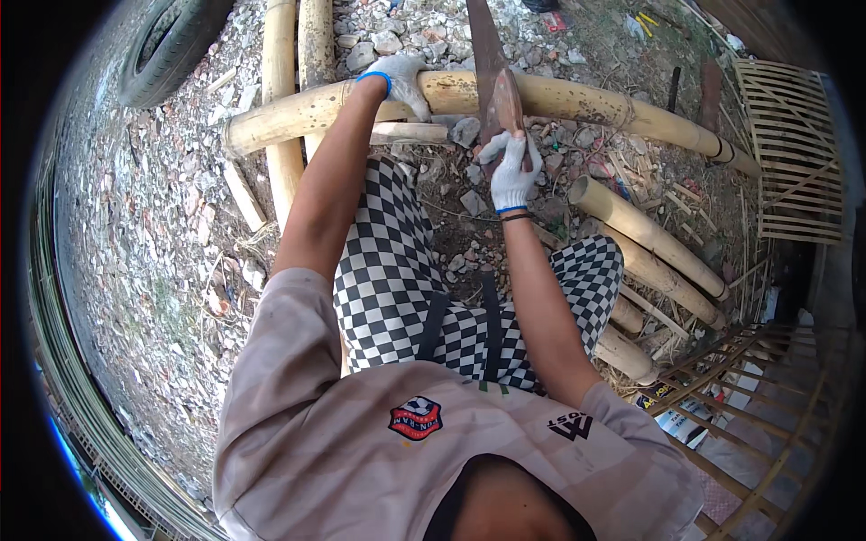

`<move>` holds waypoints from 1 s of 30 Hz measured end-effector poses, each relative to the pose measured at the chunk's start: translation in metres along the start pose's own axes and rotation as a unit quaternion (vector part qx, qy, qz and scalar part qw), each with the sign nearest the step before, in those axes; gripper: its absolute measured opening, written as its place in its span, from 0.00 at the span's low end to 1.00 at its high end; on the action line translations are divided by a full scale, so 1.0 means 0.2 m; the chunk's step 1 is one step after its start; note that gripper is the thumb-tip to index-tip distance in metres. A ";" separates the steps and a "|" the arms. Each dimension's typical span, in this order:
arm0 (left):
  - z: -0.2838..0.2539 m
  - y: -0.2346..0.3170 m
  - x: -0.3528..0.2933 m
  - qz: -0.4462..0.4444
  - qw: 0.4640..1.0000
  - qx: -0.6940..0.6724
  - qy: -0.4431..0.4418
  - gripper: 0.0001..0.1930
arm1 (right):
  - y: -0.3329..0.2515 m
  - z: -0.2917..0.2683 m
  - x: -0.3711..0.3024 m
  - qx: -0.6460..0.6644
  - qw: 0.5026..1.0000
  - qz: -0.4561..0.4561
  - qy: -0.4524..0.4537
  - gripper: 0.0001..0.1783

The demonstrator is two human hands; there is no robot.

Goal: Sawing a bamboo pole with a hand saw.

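I see a long, thick bamboo pole (577, 104) lying crosswise over stony ground, pale yellow with brown blotches and darker node rings, its cut left end resting across two other poles that run away from me. My left hand (403, 83), in a white glove with a blue cuff, presses down on the pole's top near that end. My right hand (512, 169), gloved the same, grips the wooden handle of a hand saw (492, 68). The saw's blade is rusty brown and stands nearly upright, crossing the pole just right of my left hand, its tip pointing away from me.
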State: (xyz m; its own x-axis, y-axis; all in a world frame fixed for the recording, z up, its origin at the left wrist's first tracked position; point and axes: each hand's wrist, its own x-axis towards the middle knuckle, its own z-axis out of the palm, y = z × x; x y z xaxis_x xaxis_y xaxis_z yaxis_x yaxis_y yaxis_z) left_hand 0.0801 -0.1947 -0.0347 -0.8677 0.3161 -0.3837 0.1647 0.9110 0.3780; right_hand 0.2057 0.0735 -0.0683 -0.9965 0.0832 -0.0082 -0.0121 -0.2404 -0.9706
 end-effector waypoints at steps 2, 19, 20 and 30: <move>0.06 0.13 -0.06 -0.014 0.994 0.032 0.106 0.50 | 0.00 -0.06 0.04 0.001 1.000 -0.005 -0.001 0.26; 0.09 0.11 -0.01 -0.054 0.984 0.103 0.138 0.49 | -0.21 0.10 0.12 -0.128 0.992 -0.002 -0.018 0.18; 0.09 0.11 -0.05 -0.059 0.984 0.100 0.133 0.49 | -0.35 0.11 0.09 -0.227 0.973 0.035 -0.028 0.20; 0.12 0.17 -0.04 -0.028 0.991 0.076 0.107 0.44 | -0.71 -0.03 -0.45 -0.391 0.918 -0.038 -0.050 0.12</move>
State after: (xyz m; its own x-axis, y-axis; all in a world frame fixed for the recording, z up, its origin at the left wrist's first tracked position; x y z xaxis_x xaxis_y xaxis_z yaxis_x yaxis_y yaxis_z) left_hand 0.1040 -0.1602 -0.0387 -0.9541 0.2162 -0.2073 0.1689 0.9599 0.2237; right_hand 0.2970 0.1055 0.0681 -0.9983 -0.0285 0.0511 -0.0584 0.5341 -0.8434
